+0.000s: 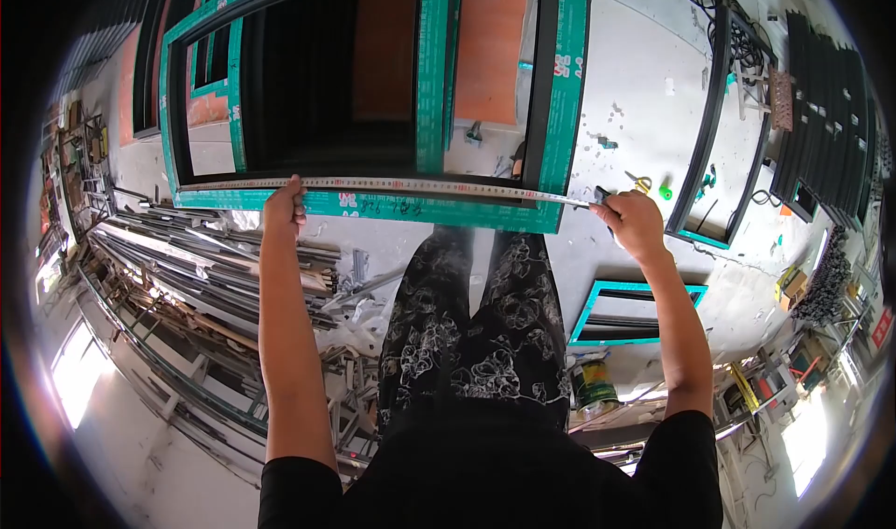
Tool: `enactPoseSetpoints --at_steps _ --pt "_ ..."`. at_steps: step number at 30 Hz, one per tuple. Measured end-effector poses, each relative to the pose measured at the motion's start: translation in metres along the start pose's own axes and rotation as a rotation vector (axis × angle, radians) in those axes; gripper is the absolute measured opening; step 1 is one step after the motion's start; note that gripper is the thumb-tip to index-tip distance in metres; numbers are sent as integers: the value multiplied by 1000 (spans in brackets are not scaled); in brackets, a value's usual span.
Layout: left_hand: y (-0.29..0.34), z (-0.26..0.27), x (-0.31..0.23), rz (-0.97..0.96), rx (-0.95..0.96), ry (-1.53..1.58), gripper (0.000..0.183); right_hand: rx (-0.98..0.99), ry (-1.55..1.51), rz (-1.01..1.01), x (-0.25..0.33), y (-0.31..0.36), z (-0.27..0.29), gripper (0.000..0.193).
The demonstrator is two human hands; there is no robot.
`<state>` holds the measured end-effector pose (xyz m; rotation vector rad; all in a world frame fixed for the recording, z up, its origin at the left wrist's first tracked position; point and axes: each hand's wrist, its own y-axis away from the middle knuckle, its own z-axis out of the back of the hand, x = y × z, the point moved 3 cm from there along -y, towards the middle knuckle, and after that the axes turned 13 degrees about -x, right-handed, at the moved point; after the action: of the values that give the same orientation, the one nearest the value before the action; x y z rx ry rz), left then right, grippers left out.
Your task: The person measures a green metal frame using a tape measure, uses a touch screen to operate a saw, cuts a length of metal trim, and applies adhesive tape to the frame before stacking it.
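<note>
A large dark window frame (485,213) wrapped in green protective film lies before me, with dark and orange panels showing through its openings. Along its near rail runs the pale blade of a tape measure (401,185), stretched nearly straight from left to right. My left hand (284,208) is closed at the near rail, thumb up against the blade. Beyond the frame's right corner, my right hand (637,225) grips the dark case of the tape measure, mostly hidden by the fingers. Beyond that hand, scissors with yellow handles (638,183) lie on the floor.
Long metal profiles (215,258) are heaped at the left. A green roll (665,193) lies past the right hand. A small green-edged frame (637,310), a tall dark frame (695,183) and stacked dark profiles (826,109) occupy the right. A bucket (595,384) stands beside my legs.
</note>
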<state>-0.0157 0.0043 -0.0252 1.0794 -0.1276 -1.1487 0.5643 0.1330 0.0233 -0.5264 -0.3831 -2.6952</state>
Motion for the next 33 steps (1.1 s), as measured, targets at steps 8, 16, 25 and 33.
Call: enactPoseSetpoints --at_steps 8,16,25,33 --pt "2 0 -3 -16 -23 -51 29 4 -31 -2 -2 0 -4 42" --pt "1 0 -4 33 -40 -28 29 2 -17 11 -2 -3 -5 41" --pt "1 0 -2 26 -33 14 29 -23 -6 31 -3 -2 -7 40" --pt "4 0 -3 7 -18 24 30 -62 -50 34 -4 -2 -9 38"
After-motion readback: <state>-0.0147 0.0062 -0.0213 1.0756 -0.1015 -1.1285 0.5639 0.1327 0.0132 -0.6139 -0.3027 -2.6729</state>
